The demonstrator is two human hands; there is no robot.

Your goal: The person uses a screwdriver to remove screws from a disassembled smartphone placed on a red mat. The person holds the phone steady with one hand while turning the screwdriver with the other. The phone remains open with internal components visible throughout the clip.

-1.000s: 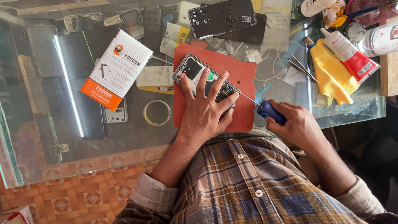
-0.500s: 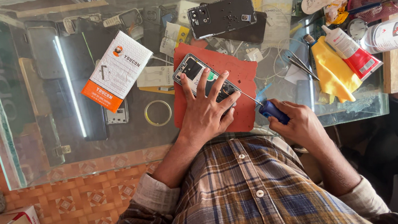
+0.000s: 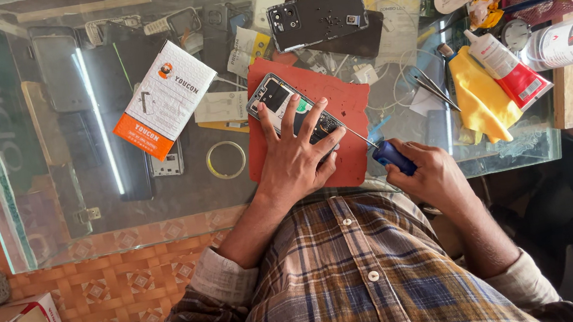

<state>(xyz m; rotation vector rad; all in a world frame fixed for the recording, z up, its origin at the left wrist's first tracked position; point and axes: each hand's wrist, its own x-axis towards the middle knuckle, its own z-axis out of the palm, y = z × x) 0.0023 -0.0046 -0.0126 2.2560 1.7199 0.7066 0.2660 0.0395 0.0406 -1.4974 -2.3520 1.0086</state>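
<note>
Since a second ago little has changed: left hand [image 3: 295,161] stays spread flat on the phone [image 3: 295,111], right hand [image 3: 430,176] grips the screwdriver [image 3: 380,149], tip at the phone's edge.

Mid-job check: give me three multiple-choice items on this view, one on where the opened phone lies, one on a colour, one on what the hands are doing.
1. Where does the opened phone lie?
A. on the red mat
B. on the yellow cloth
C. inside the pink basket

2. What colour is the screwdriver handle?
A. green
B. blue
C. white

3. What is the left hand doing?
A. hanging off the table
B. holding a glue bottle
C. pressing flat on the phone

Answers: 1 A, the phone rests on the mat on the glass table. 2 B, the grip in the right hand is blue. 3 C, its fingers spread over the phone.
</note>
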